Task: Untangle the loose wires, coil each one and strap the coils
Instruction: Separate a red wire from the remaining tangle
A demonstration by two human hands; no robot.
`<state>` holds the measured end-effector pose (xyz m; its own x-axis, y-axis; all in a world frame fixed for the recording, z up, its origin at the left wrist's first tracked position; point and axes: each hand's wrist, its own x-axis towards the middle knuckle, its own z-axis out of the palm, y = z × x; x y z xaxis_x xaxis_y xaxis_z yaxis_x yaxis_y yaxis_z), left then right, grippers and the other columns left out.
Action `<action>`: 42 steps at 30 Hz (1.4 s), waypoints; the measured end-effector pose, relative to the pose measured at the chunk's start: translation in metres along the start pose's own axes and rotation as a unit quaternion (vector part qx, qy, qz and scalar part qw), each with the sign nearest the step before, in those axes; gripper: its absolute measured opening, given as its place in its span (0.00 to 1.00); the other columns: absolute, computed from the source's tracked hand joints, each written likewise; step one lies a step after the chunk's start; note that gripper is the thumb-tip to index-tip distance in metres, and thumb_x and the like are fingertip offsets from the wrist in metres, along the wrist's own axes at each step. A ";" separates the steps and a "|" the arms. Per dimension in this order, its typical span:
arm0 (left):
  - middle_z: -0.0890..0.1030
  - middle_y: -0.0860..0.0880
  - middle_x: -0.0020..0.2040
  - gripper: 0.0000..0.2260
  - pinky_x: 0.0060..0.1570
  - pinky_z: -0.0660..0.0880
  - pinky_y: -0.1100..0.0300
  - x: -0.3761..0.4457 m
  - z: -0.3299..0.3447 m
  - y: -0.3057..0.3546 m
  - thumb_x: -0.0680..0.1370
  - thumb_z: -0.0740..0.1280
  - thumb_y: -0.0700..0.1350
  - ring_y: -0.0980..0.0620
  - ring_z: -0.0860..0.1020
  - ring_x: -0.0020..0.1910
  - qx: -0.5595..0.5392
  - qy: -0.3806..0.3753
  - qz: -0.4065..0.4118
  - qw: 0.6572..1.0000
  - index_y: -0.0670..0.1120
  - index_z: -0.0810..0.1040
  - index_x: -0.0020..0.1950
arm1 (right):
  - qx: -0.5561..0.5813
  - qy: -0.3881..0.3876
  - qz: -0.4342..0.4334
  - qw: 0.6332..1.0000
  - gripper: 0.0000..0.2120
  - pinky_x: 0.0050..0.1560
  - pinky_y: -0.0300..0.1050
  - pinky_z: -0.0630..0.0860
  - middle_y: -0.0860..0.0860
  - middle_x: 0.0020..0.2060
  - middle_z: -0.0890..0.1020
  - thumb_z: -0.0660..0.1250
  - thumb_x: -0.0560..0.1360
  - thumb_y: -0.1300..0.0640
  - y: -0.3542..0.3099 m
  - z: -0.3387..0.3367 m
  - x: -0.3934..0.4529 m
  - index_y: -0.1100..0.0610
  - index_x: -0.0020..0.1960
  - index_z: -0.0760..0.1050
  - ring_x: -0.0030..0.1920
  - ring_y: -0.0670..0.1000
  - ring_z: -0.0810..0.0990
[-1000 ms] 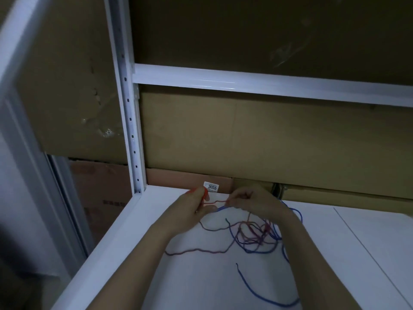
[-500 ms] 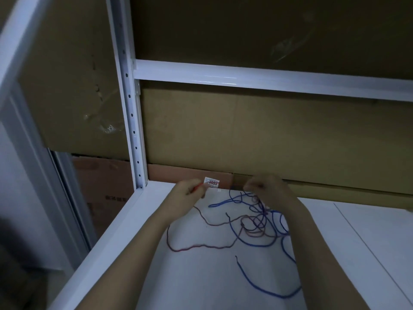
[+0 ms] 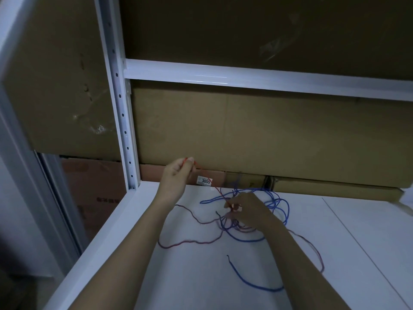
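At centre frame, on the white shelf board (image 3: 335, 253), my left hand (image 3: 176, 177) pinches the thin red wire (image 3: 190, 241); my right hand (image 3: 248, 211) grips the knot with the thin blue wire (image 3: 252, 284). Untangling unfinished; nothing coiled or strapped.

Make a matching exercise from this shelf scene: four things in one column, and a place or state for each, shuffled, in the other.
Things:
1. left hand
2. right hand
3. blue wire
4. white label

Places or states:
A. stuck on the cardboard at the back edge of the shelf
B. loose end lying free on the near part of the shelf
C. raised, pinching the end of the red wire
D. low, over the tangle, pinching the red wire

Pairs: 1-C, 2-D, 3-B, 4-A
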<state>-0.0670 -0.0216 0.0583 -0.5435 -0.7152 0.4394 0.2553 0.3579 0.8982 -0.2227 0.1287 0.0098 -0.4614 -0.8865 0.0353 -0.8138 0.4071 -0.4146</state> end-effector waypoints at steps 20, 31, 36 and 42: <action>0.59 0.51 0.25 0.18 0.25 0.54 0.65 -0.032 -0.015 0.038 0.79 0.58 0.49 0.56 0.55 0.24 -0.137 -0.275 -0.132 0.942 0.46 0.69 0.30 | 0.208 0.292 -0.107 0.928 0.09 0.30 0.34 0.66 0.39 0.26 0.75 0.63 0.79 0.57 -0.037 0.004 0.005 0.49 0.51 0.82 0.28 0.41 0.72; 0.76 0.47 0.38 0.06 0.43 0.73 0.64 -0.035 0.024 -0.003 0.84 0.51 0.40 0.53 0.77 0.37 0.015 0.033 -0.052 0.998 0.43 0.66 0.55 | -0.121 0.208 -0.246 0.939 0.07 0.35 0.47 0.74 0.55 0.29 0.78 0.64 0.74 0.59 -0.046 0.057 -0.024 0.58 0.48 0.80 0.30 0.55 0.75; 0.73 0.49 0.41 0.12 0.37 0.65 0.56 -0.048 0.014 -0.037 0.83 0.53 0.52 0.45 0.75 0.41 0.460 -0.169 0.024 0.872 0.44 0.67 0.49 | 0.028 0.295 -0.196 0.935 0.06 0.39 0.36 0.70 0.47 0.27 0.79 0.70 0.69 0.56 -0.034 0.041 -0.032 0.53 0.45 0.82 0.29 0.44 0.74; 0.75 0.54 0.32 0.16 0.33 0.66 0.63 -0.057 0.020 -0.034 0.78 0.64 0.57 0.59 0.72 0.32 0.340 -0.328 -0.039 0.881 0.49 0.76 0.35 | 0.198 0.163 -0.057 0.965 0.22 0.39 0.29 0.66 0.45 0.41 0.71 0.78 0.66 0.50 0.006 0.020 -0.041 0.44 0.55 0.73 0.39 0.39 0.70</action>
<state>-0.0604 0.0194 0.0028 -0.9402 -0.3320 0.0755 -0.2189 0.7594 0.6127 -0.2018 0.1632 -0.0126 -0.5161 -0.7777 0.3590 -0.6969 0.1375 -0.7039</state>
